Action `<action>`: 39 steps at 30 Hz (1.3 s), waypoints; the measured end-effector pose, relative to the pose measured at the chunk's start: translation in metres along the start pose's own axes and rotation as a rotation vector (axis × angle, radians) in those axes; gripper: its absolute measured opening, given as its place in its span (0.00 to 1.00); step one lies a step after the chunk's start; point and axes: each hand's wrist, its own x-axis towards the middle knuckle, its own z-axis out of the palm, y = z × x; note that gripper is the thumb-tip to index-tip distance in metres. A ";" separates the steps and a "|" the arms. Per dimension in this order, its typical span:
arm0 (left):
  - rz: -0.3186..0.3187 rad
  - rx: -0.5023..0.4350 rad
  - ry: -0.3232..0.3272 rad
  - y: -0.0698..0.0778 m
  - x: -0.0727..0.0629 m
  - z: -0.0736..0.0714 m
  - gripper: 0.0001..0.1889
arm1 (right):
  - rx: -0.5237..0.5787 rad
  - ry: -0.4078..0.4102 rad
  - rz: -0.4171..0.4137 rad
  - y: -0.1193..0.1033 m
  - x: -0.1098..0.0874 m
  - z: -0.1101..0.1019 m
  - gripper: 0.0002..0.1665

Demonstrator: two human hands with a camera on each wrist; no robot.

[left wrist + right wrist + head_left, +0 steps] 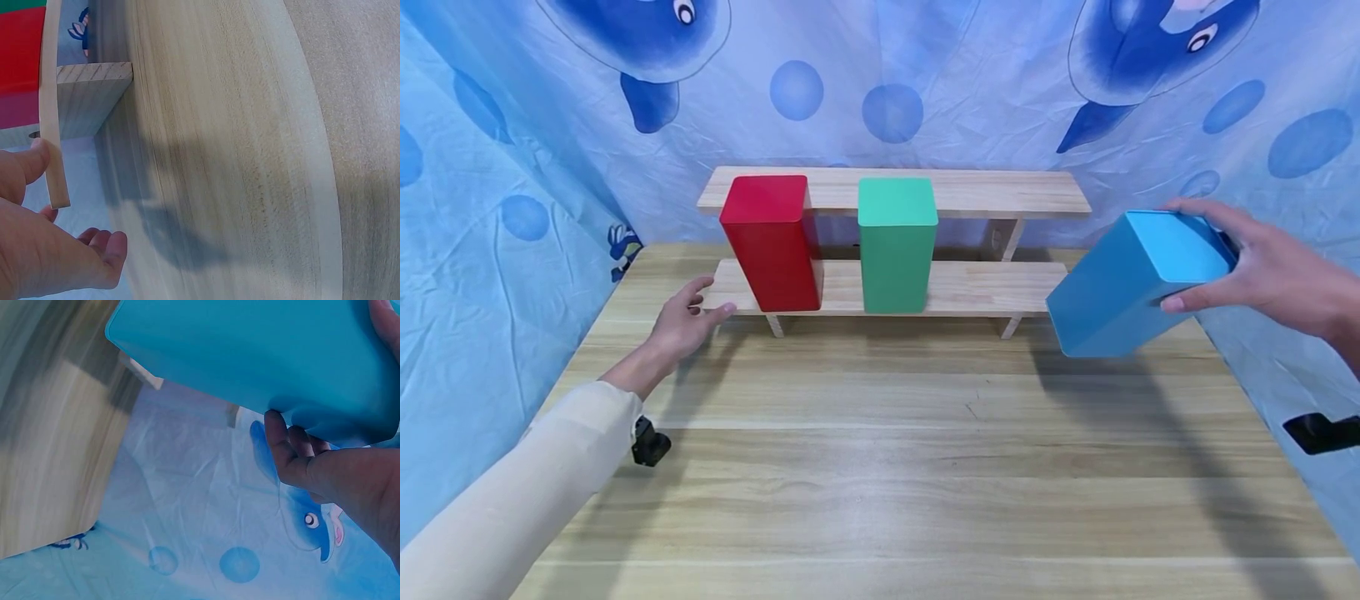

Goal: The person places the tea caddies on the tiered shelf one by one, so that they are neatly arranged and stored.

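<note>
My right hand (1243,258) grips a blue box (1127,287) by its upper end, thumb on the near side and fingers on the far side. The box hangs tilted at the right end of a two-tier wooden shelf (992,287); in the right wrist view, curled fingers (284,447) press against the box's side. My left hand (681,329) is at the left end of the lower tier, fingers loosely bent, thumb right at the board's edge. A red box (778,267) and a green box (897,267) stand upright on the lower tier.
The shelf's upper tier (1015,192) runs behind the boxes. Everything stands on a wood-grain table (880,467). A blue curtain (850,50) printed with dolphins and bubbles closes off the back and both sides.
</note>
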 end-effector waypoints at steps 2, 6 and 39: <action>-0.002 -0.002 0.000 0.000 0.000 0.000 0.42 | 0.018 -0.002 -0.015 -0.003 0.004 -0.001 0.62; -0.003 -0.010 0.000 0.000 0.000 0.001 0.42 | 0.036 -0.004 -0.029 -0.009 0.012 -0.002 0.61; 0.012 -0.006 0.005 -0.002 0.002 0.000 0.41 | 0.146 -0.069 -0.080 -0.062 0.067 0.012 0.59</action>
